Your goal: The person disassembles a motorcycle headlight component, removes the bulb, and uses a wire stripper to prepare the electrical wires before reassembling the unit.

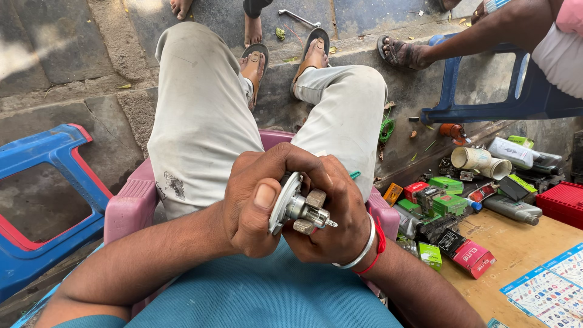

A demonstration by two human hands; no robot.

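Fingers of the left hand [255,209] and right hand [340,215] are closed around a small metal assembly [297,206], held above the lap. It appears rigid, dense for its size, with a thin disc flange, hex nuts and a slender tip. Judged best gripped by the flange rim; the tip looks vulnerable.
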